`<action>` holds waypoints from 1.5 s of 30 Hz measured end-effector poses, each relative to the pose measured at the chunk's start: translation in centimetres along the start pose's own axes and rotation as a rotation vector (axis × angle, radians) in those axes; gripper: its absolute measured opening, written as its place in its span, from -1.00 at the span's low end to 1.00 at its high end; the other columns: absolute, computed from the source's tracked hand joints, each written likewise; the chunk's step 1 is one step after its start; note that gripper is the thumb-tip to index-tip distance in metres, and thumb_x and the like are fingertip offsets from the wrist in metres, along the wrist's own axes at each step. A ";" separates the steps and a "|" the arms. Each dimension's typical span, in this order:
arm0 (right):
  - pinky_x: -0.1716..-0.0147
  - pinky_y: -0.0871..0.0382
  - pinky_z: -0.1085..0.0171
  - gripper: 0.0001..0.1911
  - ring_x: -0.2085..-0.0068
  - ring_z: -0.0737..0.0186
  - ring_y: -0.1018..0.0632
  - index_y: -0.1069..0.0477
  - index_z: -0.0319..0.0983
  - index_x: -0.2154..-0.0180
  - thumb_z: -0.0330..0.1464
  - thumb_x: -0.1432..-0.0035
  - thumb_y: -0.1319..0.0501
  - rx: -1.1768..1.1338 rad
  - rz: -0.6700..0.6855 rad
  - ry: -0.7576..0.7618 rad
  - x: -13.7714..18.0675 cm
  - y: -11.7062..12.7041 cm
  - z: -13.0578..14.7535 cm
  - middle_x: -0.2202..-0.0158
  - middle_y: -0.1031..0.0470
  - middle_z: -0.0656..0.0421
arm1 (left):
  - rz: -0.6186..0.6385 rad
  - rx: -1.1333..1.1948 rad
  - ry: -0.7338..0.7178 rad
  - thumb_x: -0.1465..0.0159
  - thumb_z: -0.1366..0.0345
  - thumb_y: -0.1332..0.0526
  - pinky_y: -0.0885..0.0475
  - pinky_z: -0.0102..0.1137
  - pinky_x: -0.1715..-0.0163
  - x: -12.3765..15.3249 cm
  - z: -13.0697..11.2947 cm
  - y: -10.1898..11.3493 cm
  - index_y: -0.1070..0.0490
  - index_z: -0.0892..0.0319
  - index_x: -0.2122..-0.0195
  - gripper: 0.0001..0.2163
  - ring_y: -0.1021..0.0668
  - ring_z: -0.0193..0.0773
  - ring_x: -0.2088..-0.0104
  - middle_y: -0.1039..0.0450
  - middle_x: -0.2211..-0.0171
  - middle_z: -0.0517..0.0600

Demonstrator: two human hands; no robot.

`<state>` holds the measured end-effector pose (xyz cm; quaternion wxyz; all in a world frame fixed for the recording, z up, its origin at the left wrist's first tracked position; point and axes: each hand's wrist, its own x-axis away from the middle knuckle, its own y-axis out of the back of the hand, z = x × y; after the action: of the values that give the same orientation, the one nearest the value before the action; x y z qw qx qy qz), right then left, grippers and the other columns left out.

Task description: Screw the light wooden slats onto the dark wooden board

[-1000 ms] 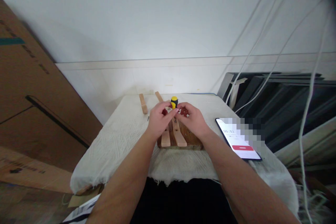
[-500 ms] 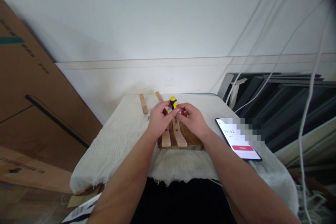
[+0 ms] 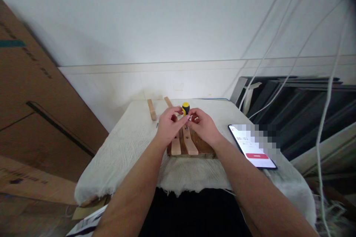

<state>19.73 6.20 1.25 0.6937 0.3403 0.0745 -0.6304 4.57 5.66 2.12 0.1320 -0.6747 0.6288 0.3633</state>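
A screwdriver (image 3: 185, 108) with a stubby yellow-and-black handle stands about upright between my hands. My left hand (image 3: 170, 124) has its finger and thumb closed around the handle's left side. From the other side, the bent fingers of my right hand (image 3: 204, 126) pinch at the same handle, close to my left thumb. Below lies a curved wooden piece (image 3: 191, 146) with holes, and the screwdriver's shaft and tip are mostly hidden above it. Another pale wooden piece (image 3: 175, 146) lies alongside on the left. Both rest on a brown wooden block (image 3: 205, 150).
Two wooden strips, one on the left (image 3: 151, 110) and one farther back (image 3: 168, 101), lie on the cream cloth (image 3: 125, 148). A phone (image 3: 251, 148) showing a timer lies at right. A cardboard box (image 3: 41, 111) stands left; white cables (image 3: 324, 118) hang at right.
The screwdriver's handle has shifted slightly right and turned, so its yellow patch now faces left. My fingers have moved a little around it; the wooden pieces stay in place.
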 end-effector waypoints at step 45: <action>0.40 -0.33 0.30 -0.80 0.41 0.31 -0.44 -0.43 -0.21 0.26 -0.28 -0.03 -0.22 -0.024 0.012 -0.006 0.0 0.2 -0.2 0.38 -0.48 0.20 | 0.013 -0.056 -0.064 -0.16 0.25 -0.27 -0.30 -0.48 0.51 0.0 -0.2 0.1 -0.45 0.19 0.20 -0.80 -0.35 -0.42 0.50 -0.40 0.31 -0.01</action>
<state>20.01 6.28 1.20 0.7016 0.3306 0.0779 -0.6264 4.55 5.51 2.27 0.1308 -0.6622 0.6181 0.4030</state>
